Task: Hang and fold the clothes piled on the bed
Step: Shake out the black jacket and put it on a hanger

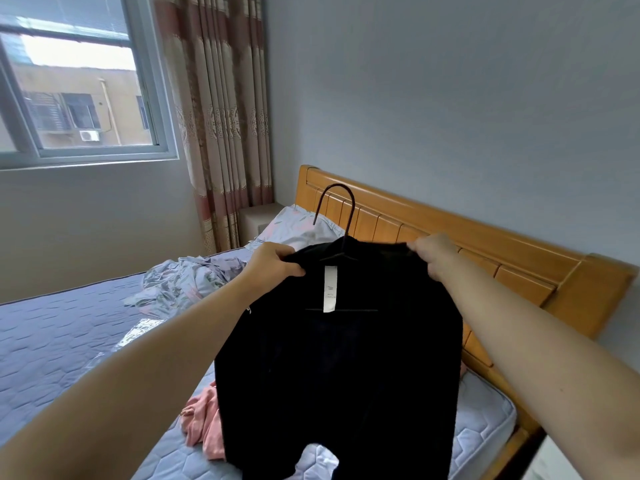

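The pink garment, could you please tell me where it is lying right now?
In the head view, the pink garment lies crumpled on the mattress at lower centre-left, partly hidden behind the lower left edge of the black garment held up on its hanger.

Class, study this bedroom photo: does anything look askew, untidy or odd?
Yes. A crumpled floral sheet lies bunched on the bare mattress instead of spread out, and a pink garment sits in a heap. The black garment shows its white label, so it seems inside out.
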{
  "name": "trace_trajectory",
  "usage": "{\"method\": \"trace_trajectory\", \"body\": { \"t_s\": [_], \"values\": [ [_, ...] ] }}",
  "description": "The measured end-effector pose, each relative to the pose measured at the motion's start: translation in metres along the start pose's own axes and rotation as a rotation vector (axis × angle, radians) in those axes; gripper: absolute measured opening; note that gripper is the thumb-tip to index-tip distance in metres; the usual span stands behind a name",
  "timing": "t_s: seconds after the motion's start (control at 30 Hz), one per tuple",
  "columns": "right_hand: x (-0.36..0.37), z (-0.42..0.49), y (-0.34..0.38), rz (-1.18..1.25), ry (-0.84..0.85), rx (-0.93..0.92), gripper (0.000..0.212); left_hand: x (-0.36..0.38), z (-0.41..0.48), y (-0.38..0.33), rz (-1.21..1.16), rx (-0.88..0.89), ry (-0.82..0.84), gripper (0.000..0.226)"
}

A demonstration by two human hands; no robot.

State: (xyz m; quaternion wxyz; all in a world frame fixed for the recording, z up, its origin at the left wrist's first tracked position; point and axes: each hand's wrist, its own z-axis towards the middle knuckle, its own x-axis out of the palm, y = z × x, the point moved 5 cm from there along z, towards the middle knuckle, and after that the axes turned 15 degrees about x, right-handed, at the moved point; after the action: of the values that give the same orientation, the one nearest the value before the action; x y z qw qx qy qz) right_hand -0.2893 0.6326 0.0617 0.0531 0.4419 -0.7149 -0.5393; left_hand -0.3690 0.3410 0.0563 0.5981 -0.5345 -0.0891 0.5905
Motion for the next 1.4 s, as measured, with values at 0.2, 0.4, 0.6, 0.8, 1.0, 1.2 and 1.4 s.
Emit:
{"method": "trace_trajectory", "body": {
  "t_s": [0.2,0.4,0.6,0.8,1.0,1.2,1.4],
  "values": [
    [0.001,-0.023,0.013,-0.467,-0.168,-0.506,0.018,-0.003,0.001,0.002,-0.022,-0.025,-0.054,0.011],
    [0.018,-0.067,0.015,-0.624,0.388,-0.51,0.042,-0.002,0.007,0.003,-0.005,-0.039,-0.104,0.007],
    [0.018,-0.052,0.004,-0.641,-0.088,-0.644,0.042,0.026,0.021,-0.018,0.24,0.132,-0.036,0.008],
    [-0.005,-0.066,-0.018,-0.579,-0.393,-0.651,0.057,0.05,0.022,-0.033,0.362,0.206,0.176,0.013],
    [-0.031,-0.102,-0.054,-0.591,-0.567,-0.553,0.064,0.074,0.002,-0.054,0.345,0.31,0.2,0.015],
    [-0.086,-0.16,-0.109,-0.389,-0.119,-0.386,0.044,0.105,-0.028,-0.089,0.145,0.4,0.187,0.02],
    [-0.148,-0.222,-0.182,-0.46,-0.368,-0.212,0.009,0.155,-0.077,-0.155,0.002,0.541,0.347,0.026]
  ]
}}
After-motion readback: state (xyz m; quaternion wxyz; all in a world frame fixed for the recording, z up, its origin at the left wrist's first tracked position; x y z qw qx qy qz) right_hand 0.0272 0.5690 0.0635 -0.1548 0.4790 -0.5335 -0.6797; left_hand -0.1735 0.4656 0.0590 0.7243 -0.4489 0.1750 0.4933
